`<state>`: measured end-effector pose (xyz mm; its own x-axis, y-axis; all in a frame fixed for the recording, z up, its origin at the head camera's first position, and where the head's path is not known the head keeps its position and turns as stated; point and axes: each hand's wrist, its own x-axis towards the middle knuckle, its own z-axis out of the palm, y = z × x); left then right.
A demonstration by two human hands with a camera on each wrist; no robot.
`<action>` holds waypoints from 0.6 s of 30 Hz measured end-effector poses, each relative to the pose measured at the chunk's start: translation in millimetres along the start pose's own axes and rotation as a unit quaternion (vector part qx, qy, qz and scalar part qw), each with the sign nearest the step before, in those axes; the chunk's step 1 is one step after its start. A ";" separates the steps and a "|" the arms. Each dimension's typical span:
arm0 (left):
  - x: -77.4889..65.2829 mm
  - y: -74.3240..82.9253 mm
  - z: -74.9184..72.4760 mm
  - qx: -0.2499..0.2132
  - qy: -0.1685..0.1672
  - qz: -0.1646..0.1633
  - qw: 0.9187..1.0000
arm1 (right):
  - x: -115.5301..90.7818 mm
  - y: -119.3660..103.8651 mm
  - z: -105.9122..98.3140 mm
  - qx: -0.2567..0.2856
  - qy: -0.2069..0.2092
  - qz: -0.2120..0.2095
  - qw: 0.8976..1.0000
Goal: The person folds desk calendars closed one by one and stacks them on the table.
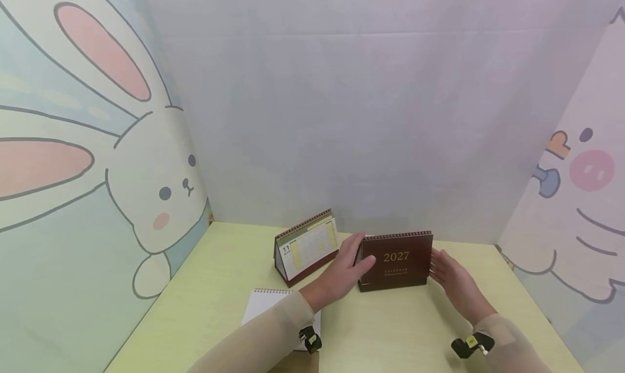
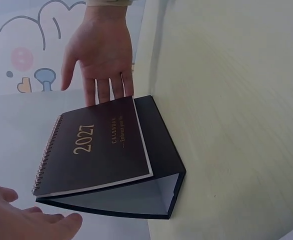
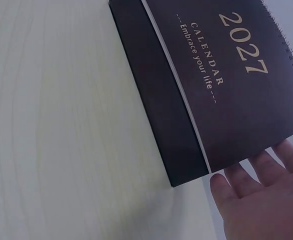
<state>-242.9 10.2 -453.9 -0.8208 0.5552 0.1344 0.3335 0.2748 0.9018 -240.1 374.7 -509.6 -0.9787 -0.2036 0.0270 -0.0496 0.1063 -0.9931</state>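
A person's left hand [image 1: 338, 275] and right hand [image 1: 460, 287], fingers loosely extended, flank a dark-brown, tent-shaped, spiral-bound 2027 desk calendar [image 1: 395, 263] upright on a pale yellow wood-grain table [image 1: 381, 329], a white-paged, maroon-based calendar [image 1: 312, 248] at its left; whether the left fingers touch, I cannot tell.

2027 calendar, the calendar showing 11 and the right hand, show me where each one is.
2027 calendar [image 1: 396, 264]: head view, front cover.
Calendar showing 11 [image 1: 308, 248]: head view, month page.
Right hand [image 1: 458, 284]: head view, its middle.
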 end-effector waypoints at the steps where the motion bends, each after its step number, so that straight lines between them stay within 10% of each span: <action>1: 1.2 -0.1 -0.6 0.008 0.008 -0.006 1.000 | 0.4 -0.1 1.0 -0.002 0.004 -0.001 1.000; 18: 35.9 -21.2 -1.3 0.088 0.049 -0.063 0.993 | -0.8 -2.9 12.7 -0.036 0.041 0.031 0.998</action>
<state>-280.1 23.3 -467.7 -0.8990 0.4318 0.0728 0.2952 0.4748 0.8291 -236.6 362.3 -508.2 -0.9933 -0.1136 -0.0223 0.0006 0.1875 -0.9823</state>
